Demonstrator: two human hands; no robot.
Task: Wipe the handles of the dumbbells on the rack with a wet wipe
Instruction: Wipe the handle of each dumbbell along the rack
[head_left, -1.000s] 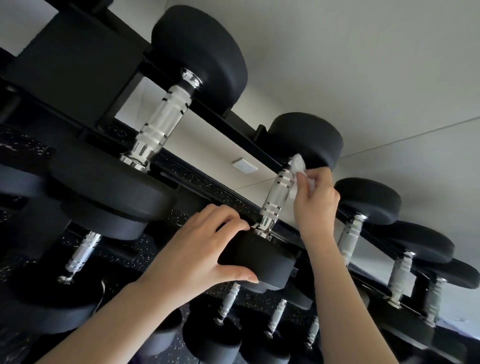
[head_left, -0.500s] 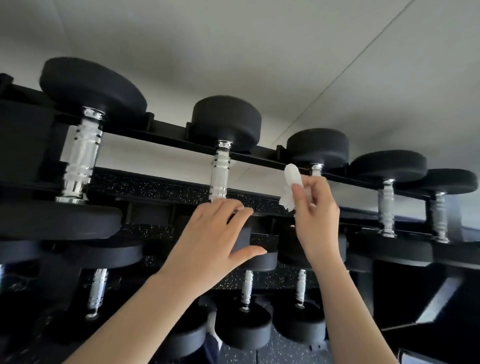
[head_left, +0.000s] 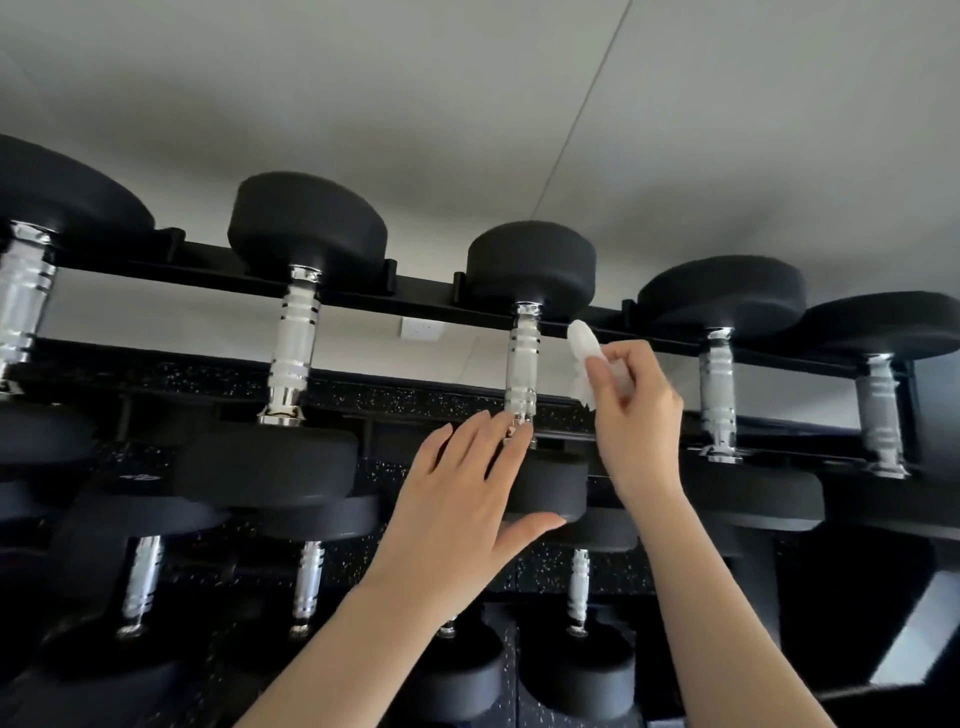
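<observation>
Two slips look possible from here. The right hand (head_left: 631, 415) pinches a crumpled white wet wipe (head_left: 581, 340) between thumb and curled fingers, just right of the ringed chrome handle (head_left: 523, 364) of the middle dumbbell and not yet touching it. So small a wad in so light a pinch could rub only the near side of the bar, or drop among the weights below. The left hand (head_left: 457, 499) holds nothing: its fingers are spread nearly straight, tips at the handle's near end, thumb under the near black round head (head_left: 553, 486). Should that steadying touch be too slight, a twisting wipe might, I judge, roll the dumbbell on its rails. The black metal rack (head_left: 426, 291) carries five such dumbbells on its top tier, each lying across two rails with the handle bridging the gap. A lower tier holds more, with at least three chrome handles showing there.
</observation>
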